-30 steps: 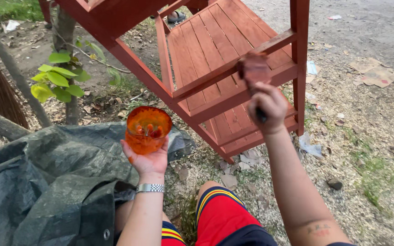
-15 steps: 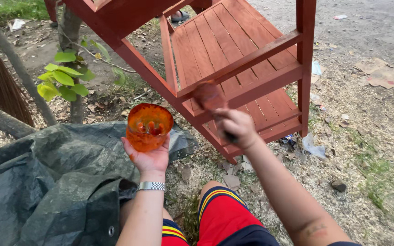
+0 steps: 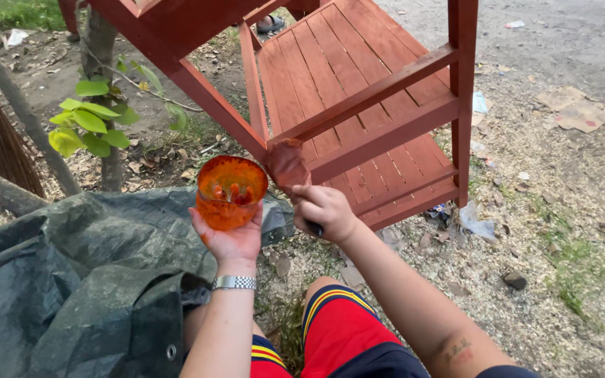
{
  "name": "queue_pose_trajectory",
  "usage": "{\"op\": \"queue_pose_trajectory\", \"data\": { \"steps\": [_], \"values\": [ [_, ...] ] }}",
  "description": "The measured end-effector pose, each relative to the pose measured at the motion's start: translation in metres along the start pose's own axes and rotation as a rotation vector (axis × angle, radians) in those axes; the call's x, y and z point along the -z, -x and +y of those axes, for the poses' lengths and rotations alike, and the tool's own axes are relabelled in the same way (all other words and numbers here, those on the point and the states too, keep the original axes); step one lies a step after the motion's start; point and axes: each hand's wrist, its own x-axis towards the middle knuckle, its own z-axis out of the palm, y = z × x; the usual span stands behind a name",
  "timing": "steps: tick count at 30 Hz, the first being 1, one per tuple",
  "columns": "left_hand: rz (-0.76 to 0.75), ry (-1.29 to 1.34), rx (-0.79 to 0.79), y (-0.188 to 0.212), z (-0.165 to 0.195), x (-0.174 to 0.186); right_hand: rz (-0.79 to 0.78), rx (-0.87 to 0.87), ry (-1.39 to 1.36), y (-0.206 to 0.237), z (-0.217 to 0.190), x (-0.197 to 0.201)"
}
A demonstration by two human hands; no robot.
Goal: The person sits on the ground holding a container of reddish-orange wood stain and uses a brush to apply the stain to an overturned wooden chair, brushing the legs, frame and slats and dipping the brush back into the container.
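Your left hand point(image 3: 231, 241) cups the orange paint cup point(image 3: 230, 192) upright just left of the brush point(image 3: 288, 165), which your right hand point(image 3: 325, 211) grips closed against the red wooden frame point(image 3: 379, 112), keeping paint near.

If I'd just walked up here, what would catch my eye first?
Probably the big red wooden frame lying across the upper middle, and the paint-smeared orange cup held up by the left hand. Right beside the cup, the right hand holds a red-coated brush against the frame.
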Motion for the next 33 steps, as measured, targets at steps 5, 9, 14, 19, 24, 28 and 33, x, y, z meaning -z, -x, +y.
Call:
{"op": "queue_pose_trajectory", "data": {
  "steps": [5, 9, 14, 19, 24, 28, 33],
  "values": [
    [0.016, 0.006, -0.003, -0.004, -0.002, 0.005, -0.022, 0.009, 0.014, 0.014, 0.042, 0.044],
    [-0.045, 0.008, 0.007, -0.006, -0.012, 0.01, 0.161, -0.079, 0.157, 0.028, 0.064, 0.076],
    [-0.001, -0.015, 0.055, -0.006, -0.022, 0.013, 0.306, -0.137, 0.272, 0.035, 0.06, 0.074],
    [0.033, 0.011, 0.004, -0.006, -0.009, 0.017, 0.173, -0.07, 0.286, 0.021, 0.032, 0.015],
    [-0.006, 0.021, -0.072, -0.001, 0.009, 0.023, -0.009, 0.076, 0.114, 0.001, -0.015, -0.028],
    [0.088, 0.039, -0.097, 0.002, 0.017, 0.024, -0.099, 0.164, -0.051, -0.008, -0.016, -0.022],
    [0.118, 0.022, -0.112, 0.004, 0.026, 0.025, 0.051, 0.041, -0.029, -0.011, 0.019, 0.028]
  ]
}}
